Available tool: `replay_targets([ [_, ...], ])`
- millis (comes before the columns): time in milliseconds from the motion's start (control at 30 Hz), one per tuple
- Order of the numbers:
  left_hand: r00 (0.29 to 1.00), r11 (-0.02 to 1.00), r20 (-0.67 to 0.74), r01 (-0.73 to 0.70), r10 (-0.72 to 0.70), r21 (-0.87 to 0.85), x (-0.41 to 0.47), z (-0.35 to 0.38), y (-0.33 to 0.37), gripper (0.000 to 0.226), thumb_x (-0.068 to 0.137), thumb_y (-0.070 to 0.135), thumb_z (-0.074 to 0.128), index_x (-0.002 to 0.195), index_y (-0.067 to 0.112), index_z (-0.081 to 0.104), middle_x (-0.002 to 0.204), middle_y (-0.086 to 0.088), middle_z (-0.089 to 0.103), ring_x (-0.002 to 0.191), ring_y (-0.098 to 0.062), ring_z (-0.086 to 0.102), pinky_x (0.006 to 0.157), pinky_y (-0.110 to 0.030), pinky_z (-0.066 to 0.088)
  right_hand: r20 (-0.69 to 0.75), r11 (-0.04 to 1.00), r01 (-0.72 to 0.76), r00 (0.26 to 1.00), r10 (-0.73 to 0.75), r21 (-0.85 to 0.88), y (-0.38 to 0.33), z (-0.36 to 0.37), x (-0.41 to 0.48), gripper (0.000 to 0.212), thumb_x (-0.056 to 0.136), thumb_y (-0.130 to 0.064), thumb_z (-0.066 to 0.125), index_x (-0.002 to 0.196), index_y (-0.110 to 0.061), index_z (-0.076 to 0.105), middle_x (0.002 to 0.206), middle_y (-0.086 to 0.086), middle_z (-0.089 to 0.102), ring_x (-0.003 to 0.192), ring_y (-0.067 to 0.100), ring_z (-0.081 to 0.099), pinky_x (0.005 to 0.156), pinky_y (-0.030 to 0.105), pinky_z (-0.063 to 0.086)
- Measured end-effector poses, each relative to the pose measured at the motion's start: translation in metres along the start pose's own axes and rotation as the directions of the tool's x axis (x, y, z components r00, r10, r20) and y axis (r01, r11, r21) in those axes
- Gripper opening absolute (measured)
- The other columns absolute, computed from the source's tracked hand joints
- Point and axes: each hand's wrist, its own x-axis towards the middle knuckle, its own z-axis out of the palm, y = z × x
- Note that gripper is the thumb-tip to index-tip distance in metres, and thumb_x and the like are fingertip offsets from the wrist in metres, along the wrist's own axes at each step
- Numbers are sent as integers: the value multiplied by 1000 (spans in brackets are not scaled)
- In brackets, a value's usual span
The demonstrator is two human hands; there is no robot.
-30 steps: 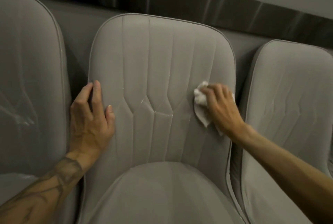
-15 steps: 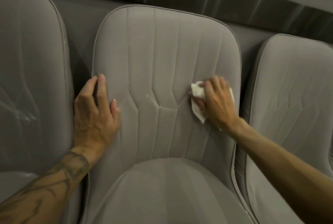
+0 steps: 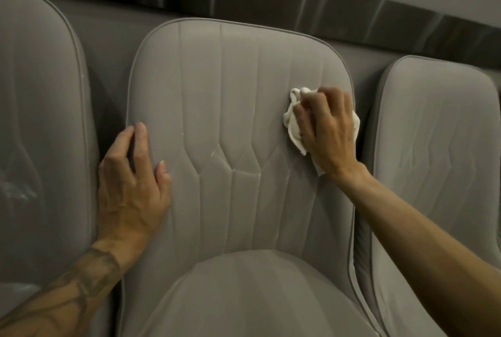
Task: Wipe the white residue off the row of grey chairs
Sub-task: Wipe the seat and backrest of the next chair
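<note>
The right hand (image 3: 328,130) has its fingers curled round a crumpled white cloth (image 3: 293,126) and presses it against the backrest of the middle chair (image 3: 230,79), high on the backrest's 3 o'clock side, close to its edge. The left hand (image 3: 132,182) lies flat with its fingers straight on the backrest's 9 o'clock edge, holding nothing and apparently bracing the chair.

The white residue (image 3: 245,172) sits in the stitched seams at the centre of the backrest, at about 8 o'clock from the cloth. It lies between the two hands, roughly as near to one as the other. Its main streak runs along the 3-to-9 line, and a shorter one slants up towards 11 o'clock. The next stroke likely needs to sweep down and inward along that seam.

The left chair (image 3: 40,119) shows pale smears low on its back, so it probably needs wiping too. The right chair (image 3: 433,133) shows none that I can make out. No container is in view.
</note>
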Motion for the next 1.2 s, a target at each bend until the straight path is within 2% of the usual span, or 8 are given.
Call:
replay_targets([
  [100, 1000, 1000, -1, 9, -9, -11, -2, 1, -1, 61, 104, 22, 45, 158, -3, 30, 147, -34, 40, 132, -49, 43, 112, -55, 38, 123, 992, 1, 992, 15, -129, 0, -3, -22, 48, 96, -55, 58, 131, -24, 56, 135, 2, 41, 123, 22, 42, 104, 37, 34],
  [200, 1000, 1000, 5, 7, -7, -17, -1, 0, 0, 61, 104, 22, 45, 158, -3, 30, 147, -33, 40, 131, -50, 43, 112, -55, 39, 122, 981, -43, 990, 67, -188, -4, 0, -17, 48, 100, -54, 52, 138, -24, 51, 137, 3, 38, 123, 27, 43, 105, 42, 35],
  [333, 1000, 1000, 8, 16, -16, -23, -2, 0, 1, 61, 104, 22, 45, 157, -4, 31, 146, -34, 41, 130, -51, 45, 110, -57, 41, 82, 978, -64, 993, 82, -198, 0, 9, 30, 42, 103, -51, 48, 135, -24, 50, 135, 5, 47, 116, 29, 46, 97, 40, 37],
  [500, 1000, 1000, 2, 11, -11, -20, -1, 0, 0, 61, 104, 22, 46, 157, -4, 32, 146, -34, 40, 130, -51, 45, 111, -56, 40, 68, 980, -116, 989, 128, -159, -2, 19, 46, 42, 102, -59, 42, 126, -26, 49, 129, 2, 44, 111, 27, 44, 90, 41, 36],
  [700, 1000, 1000, 2, 11, -11, -17, 0, -1, 1, 60, 104, 22, 45, 156, -5, 33, 146, -34, 41, 129, -50, 45, 110, -54, 39, 215, 985, 57, 976, -21, -165, -16, 8, -24, 34, 102, -52, 48, 118, -23, 55, 122, 6, 50, 103, 31, 48, 86, 45, 38],
  [900, 1000, 1000, -6, 7, -7, -11, -1, 1, 0, 60, 106, 24, 42, 158, -3, 31, 148, -31, 39, 131, -48, 43, 112, -52, 38, 83, 980, -113, 988, 128, -163, -8, 19, 39, 39, 102, -58, 37, 109, -23, 52, 119, 6, 48, 103, 28, 45, 86, 43, 36],
  [1067, 1000, 1000, 1, 3, -3, -24, -1, 1, 0, 60, 106, 25, 42, 157, -4, 31, 147, -30, 39, 130, -48, 43, 110, -53, 39, 227, 988, 24, 974, 12, -154, -26, 13, -38, 31, 104, -50, 38, 108, -23, 53, 116, 9, 48, 97, 32, 48, 85, 46, 38],
  [1200, 1000, 1000, 3, 3, -3, -18, 0, 0, 0, 60, 106, 24, 43, 157, -4, 32, 147, -31, 39, 130, -48, 44, 110, -53, 39, 206, 987, 70, 978, -40, -142, -14, 14, -13, 29, 104, -50, 45, 108, -22, 51, 113, 10, 48, 97, 30, 45, 83, 45, 38],
])
